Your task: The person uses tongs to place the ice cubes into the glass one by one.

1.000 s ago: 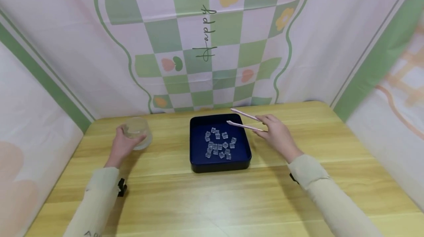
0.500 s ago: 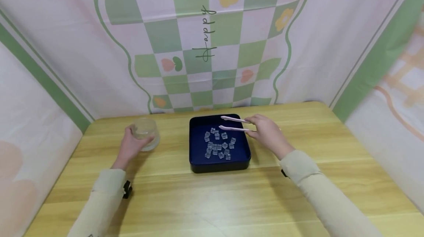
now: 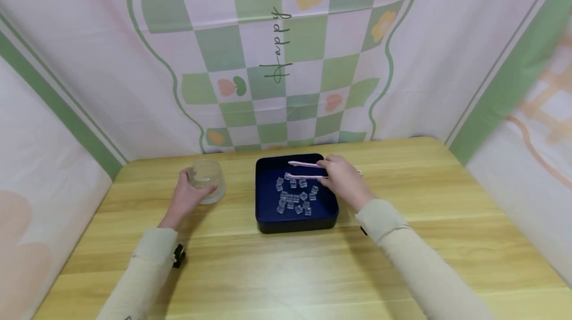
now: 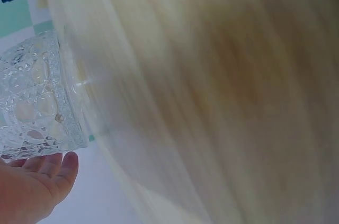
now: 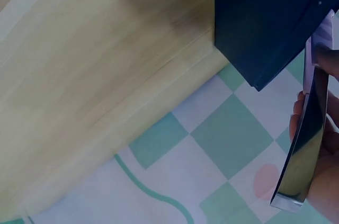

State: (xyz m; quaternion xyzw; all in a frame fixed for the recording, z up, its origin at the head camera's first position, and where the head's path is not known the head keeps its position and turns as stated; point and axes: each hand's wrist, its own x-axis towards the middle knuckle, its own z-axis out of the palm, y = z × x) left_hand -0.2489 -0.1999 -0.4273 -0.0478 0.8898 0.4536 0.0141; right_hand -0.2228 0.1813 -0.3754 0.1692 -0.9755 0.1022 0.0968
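My left hand (image 3: 189, 196) grips a clear glass cup (image 3: 213, 176) left of the tray; in the left wrist view the glass (image 4: 37, 97) shows a cut, faceted pattern. With my right hand (image 3: 344, 178) I hold pink-tipped tongs (image 3: 308, 177), their arms spread apart over the tray. One tong tip overlaps a clear cube near the back of the group. The dark blue square tray (image 3: 297, 226) holds several small clear cubes (image 3: 290, 198). In the right wrist view the metal bend of the tongs (image 5: 302, 166) shines beside my fingers.
A light wooden table (image 3: 277, 275) bears the tray and the cup. Patterned cloth (image 3: 308, 61) hangs behind the back edge and along both sides. Black straps (image 3: 178, 255) sit at the wrists.
My right hand has carried the tongs left and down over the tray, their arms drawing closer together. My left hand has shifted right with the glass cup. The tray has stayed put.
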